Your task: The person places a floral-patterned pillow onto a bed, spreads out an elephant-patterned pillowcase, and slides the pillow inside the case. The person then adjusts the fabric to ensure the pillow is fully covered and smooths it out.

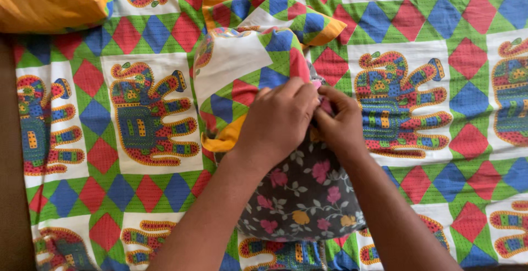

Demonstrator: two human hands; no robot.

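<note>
Bright patchwork bedsheet (434,23) is lying underneath; both hands, left hand (278,119) and right hand (342,125), are pinching the pillowcase (242,78) rim over the floral pillow (302,194) — better gripping evenly, pulling steadily.

No packages, labels, signs or screens show anywhere in this view.
</note>
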